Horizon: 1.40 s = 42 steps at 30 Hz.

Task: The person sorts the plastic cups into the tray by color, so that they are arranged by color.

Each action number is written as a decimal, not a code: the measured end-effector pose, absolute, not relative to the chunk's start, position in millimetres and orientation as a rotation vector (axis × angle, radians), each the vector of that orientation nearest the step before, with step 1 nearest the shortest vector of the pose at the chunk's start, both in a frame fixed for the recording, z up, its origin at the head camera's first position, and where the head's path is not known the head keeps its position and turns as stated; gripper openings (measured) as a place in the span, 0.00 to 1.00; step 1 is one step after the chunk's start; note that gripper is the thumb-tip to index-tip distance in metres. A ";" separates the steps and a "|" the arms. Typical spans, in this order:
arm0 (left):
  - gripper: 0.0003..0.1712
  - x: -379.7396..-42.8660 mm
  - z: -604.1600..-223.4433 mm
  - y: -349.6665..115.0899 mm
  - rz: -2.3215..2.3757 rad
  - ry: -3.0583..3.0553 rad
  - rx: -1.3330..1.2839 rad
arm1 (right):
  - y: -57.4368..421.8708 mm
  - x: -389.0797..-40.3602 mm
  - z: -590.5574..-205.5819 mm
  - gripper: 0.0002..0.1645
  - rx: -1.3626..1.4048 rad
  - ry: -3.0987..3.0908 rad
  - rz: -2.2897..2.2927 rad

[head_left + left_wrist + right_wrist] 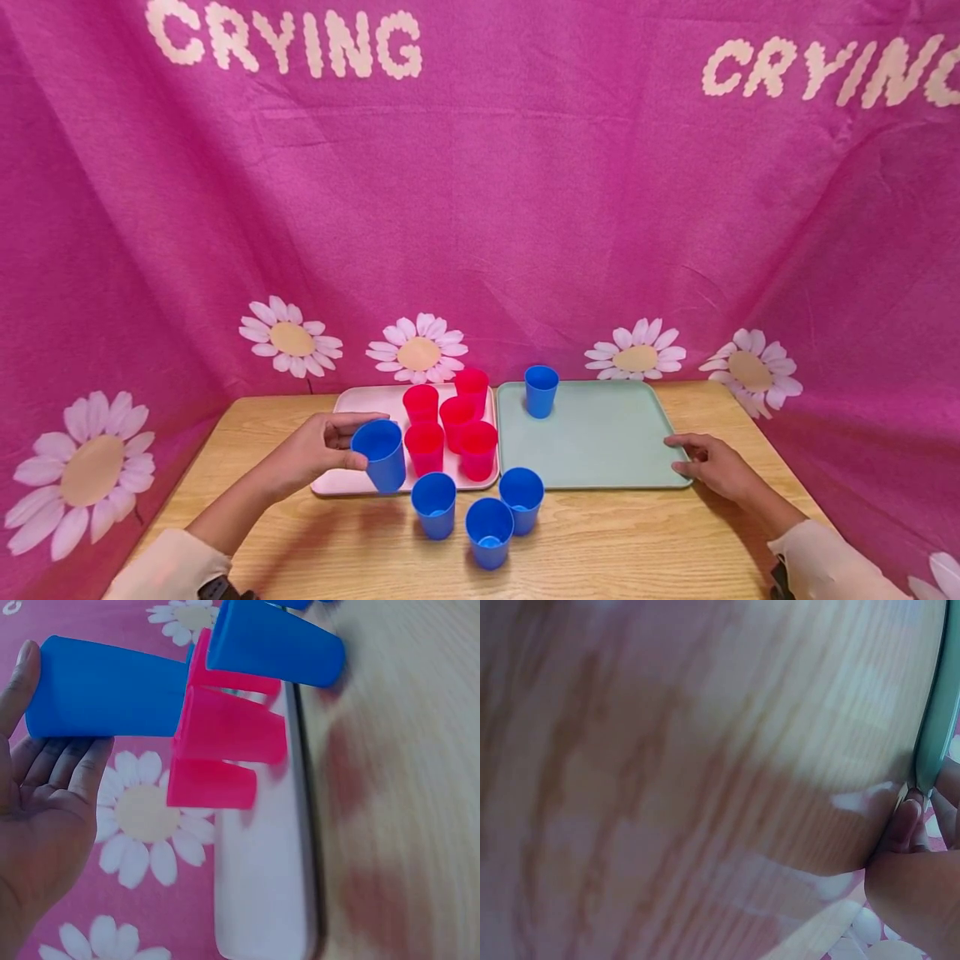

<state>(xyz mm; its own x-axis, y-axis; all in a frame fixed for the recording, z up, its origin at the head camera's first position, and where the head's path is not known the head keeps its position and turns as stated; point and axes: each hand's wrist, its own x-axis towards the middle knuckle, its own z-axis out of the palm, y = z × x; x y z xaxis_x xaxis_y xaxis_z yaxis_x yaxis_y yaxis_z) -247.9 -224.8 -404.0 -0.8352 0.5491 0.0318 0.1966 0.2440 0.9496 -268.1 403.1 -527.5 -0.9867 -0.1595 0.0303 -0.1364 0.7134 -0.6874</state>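
My left hand (318,450) holds a blue cup (379,457) upright, raised over the left part of the pink tray (341,479); in the left wrist view the thumb and fingers lie around the cup (109,688). Several red cups (424,450) stand grouped on that tray's right half. At the right edge of the pale green tray (600,454), my right hand (712,467) grips the rim between thumb and fingers. One blue cup (541,392) stands at the green tray's back left. In the right wrist view, the thumb (906,821) meets the tray's edge (935,712).
Three blue cups, a left one (433,506), a front one (490,533) and a right one (521,500), stand on the wooden table (615,542) before the trays. The trays lie side by side. A pink cloth (525,208) with daisies hangs behind the table.
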 end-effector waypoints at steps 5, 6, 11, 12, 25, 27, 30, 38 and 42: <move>0.38 -257.7 -391.6 -209.0 1.620 2.226 0.719 | 403.0 -267.4 -526.5 0.26 -0.243 2.863 -1.161; 0.39 -259.7 -389.3 -205.1 1.617 2.231 0.731 | 402.9 -267.4 -526.3 0.26 -0.240 2.861 -1.162; 0.37 -269.0 -380.1 -181.9 1.631 2.206 0.702 | 402.3 -267.5 -526.1 0.26 -0.209 2.858 -1.159; 0.37 -270.7 -378.9 -177.0 1.640 2.194 0.695 | 402.4 -267.7 -526.1 0.26 -0.206 2.858 -1.157; 0.36 -289.1 -377.3 -103.3 1.715 2.145 0.642 | 403.0 -269.2 -527.7 0.26 -0.176 2.862 -1.148; 0.36 -291.2 -378.8 -92.3 1.726 2.144 0.617 | 403.0 -269.2 -528.1 0.26 -0.165 2.866 -1.144; 0.36 -293.4 -381.8 -77.2 1.754 2.131 0.578 | 403.1 -269.5 -528.5 0.26 -0.169 2.869 -1.142; 0.35 -298.4 -397.0 -39.6 1.783 2.191 0.477 | 404.1 -269.9 -529.7 0.26 -0.182 2.874 -1.144; 0.36 -301.5 -404.7 -21.7 1.767 2.249 0.457 | 403.4 -269.5 -529.0 0.26 -0.179 2.874 -1.155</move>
